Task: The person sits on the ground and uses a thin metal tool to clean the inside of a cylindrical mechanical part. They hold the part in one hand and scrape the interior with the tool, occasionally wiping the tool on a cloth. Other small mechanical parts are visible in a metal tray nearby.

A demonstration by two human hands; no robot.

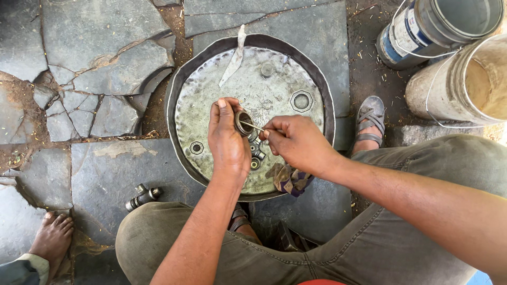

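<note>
My left hand [227, 138] holds a small round metal bearing ring [243, 122] between thumb and fingers, over a round dented metal drum lid [211, 95]. My right hand [296, 141] pinches a thin metal pin [251, 125] whose tip pokes into the ring. Just below the ring, small dark metal parts [256, 154] lie on the lid. A hexagonal nut [301, 101] and a smaller nut [196, 147] also sit on the lid.
A pale strip [235, 58] lies on the lid's far side. A metal cross-shaped part [141, 197] rests on the cracked stone floor at left. Two buckets [449, 47] stand at upper right. Another person's bare foot [52, 237] is at lower left. My sandalled foot [369, 120] is right of the lid.
</note>
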